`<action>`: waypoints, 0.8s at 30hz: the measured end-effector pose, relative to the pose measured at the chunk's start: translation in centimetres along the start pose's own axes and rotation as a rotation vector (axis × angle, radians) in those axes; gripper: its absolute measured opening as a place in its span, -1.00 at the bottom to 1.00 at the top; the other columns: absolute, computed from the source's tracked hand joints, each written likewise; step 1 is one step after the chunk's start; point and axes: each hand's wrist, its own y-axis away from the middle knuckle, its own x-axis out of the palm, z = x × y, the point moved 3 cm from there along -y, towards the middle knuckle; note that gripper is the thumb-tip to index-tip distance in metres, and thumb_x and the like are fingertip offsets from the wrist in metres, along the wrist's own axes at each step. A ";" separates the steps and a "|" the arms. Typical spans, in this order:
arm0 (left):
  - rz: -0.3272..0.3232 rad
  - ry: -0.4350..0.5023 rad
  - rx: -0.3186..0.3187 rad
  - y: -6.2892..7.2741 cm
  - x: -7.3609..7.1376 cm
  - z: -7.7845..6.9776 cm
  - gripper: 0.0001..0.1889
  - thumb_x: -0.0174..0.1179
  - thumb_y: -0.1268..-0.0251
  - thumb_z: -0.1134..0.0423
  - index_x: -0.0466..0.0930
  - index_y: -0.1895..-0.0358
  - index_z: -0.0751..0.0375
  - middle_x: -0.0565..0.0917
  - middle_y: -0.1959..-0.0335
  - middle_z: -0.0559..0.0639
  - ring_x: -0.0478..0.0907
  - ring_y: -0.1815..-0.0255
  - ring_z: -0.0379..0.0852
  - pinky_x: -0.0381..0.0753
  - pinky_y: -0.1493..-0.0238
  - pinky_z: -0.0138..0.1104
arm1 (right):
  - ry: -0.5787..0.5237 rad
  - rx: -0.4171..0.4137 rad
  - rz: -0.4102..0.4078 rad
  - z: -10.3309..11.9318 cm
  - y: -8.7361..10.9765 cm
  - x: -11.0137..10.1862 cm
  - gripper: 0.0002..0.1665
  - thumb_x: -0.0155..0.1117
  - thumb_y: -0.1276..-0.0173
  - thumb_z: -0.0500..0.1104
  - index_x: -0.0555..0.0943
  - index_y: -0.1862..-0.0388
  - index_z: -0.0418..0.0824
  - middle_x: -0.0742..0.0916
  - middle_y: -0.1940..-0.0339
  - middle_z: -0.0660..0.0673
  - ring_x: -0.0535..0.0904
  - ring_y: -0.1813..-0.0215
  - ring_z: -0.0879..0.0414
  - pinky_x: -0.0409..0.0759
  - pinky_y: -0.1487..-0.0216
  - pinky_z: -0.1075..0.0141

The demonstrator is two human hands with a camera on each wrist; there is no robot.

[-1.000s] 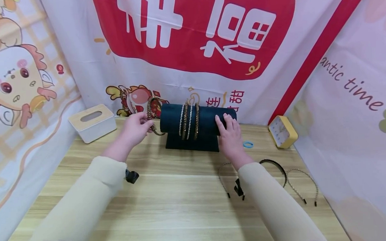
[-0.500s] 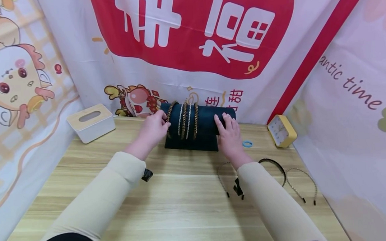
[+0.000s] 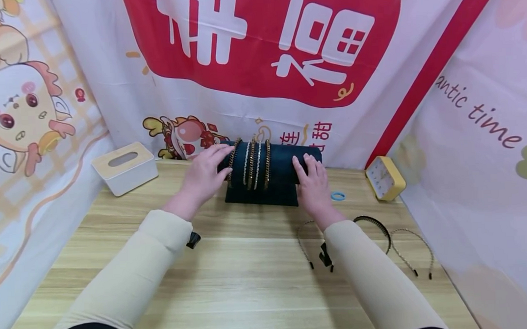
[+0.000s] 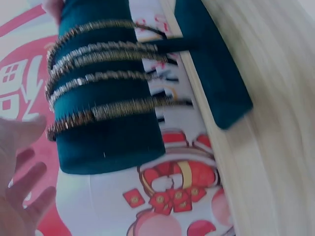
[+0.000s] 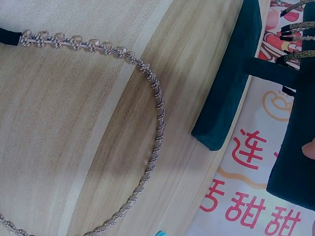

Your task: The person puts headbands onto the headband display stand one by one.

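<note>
Left hand (image 3: 204,176) now open, fingers straight, off the gold headband (image 3: 233,158) seated just past its fingertips on the velvet stand (image 3: 281,166); placement looks finished. Right hand (image 3: 314,182) stays flat, steadying it.

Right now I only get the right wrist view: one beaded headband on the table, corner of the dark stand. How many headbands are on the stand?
Observer: Five headbands sit around the roll of the stand, bunched toward its left half.
Operator: Left hand?
Observer: The left hand lies with straight fingers on the roll's left end, beside the outermost headband, holding nothing.
Operator: More loose ones lying about?
Observer: Yes, a black headband and a thin headband lie near the right edge of the table.
</note>
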 end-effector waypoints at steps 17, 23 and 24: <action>0.178 -0.175 0.140 -0.6 2.1 0.1 -0.24 0.39 -0.25 0.18 0.28 -0.50 0.09 0.25 -0.51 0.00 0.12 -0.52 0.05 0.02 -0.49 0.02 | 0.010 0.005 0.008 0.1 0.0 0.0 -0.05 0.33 -0.33 -0.20 0.09 -0.60 -0.04 0.16 -0.53 -0.29 -0.01 -0.52 -0.20 -0.09 -0.52 -0.03; 0.143 -0.162 0.142 -0.5 2.2 -0.3 -0.24 0.41 -0.23 0.17 0.29 -0.49 0.14 0.28 -0.50 0.04 0.14 -0.50 0.08 0.04 -0.48 0.04 | 0.005 0.000 -0.002 0.1 0.0 0.0 -0.05 0.33 -0.33 -0.20 0.08 -0.61 -0.03 0.16 -0.53 -0.29 0.00 -0.53 -0.20 -0.09 -0.52 -0.03; 0.136 -0.158 0.141 -0.5 2.2 -0.4 -0.23 0.41 -0.22 0.17 0.29 -0.49 0.14 0.28 -0.50 0.04 0.14 -0.50 0.08 0.03 -0.48 0.04 | 0.003 0.002 -0.003 0.0 0.0 0.1 -0.05 0.33 -0.33 -0.20 0.09 -0.61 -0.03 0.16 -0.53 -0.29 0.00 -0.53 -0.21 -0.09 -0.52 -0.03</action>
